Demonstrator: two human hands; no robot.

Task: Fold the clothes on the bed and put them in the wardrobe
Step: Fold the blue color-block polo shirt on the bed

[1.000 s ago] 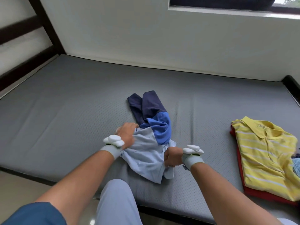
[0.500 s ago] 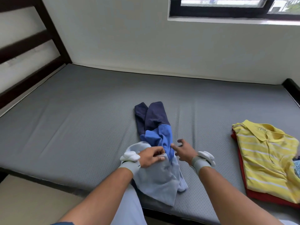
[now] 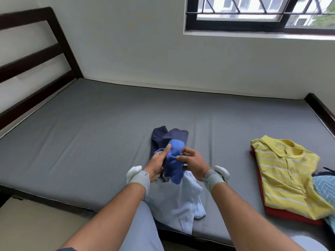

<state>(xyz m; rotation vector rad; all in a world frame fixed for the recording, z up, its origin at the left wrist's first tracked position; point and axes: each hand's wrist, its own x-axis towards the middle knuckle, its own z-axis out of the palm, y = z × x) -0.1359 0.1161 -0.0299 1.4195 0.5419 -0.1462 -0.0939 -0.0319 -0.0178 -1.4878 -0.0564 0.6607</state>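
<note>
Here the left hand (image 3: 157, 161) grips the left side of the blue-toned garment (image 3: 173, 163), thumb stretched up along the bright blue fold and the other fingers curled underneath the cloth. The right hand (image 3: 193, 163) faces it at three o'clock, its fingertips (image 3: 179, 157) pinching the right edge of the same bright blue fold. Both wrists carry grey bands with white devices.

The garment is bunched between the two hands near the front edge of the bed (image 3: 90, 142). Its navy part lies flat on the mattress at twelve o'clock from the hands, and its pale blue part trails toward six o'clock, draping over the bed's edge beside the person's knee.

At three o'clock, well apart from the hands, a folded yellow striped polo shirt (image 3: 286, 176) rests on top of a red garment (image 3: 261, 180) on the mattress. A light blue patterned cloth (image 3: 326, 189) lies at the shirt's right edge, partly cut off by the frame.

At ten o'clock stands the dark wooden headboard (image 3: 36, 57). At one o'clock a dark-framed window (image 3: 253, 24) sits in the pale wall.
</note>
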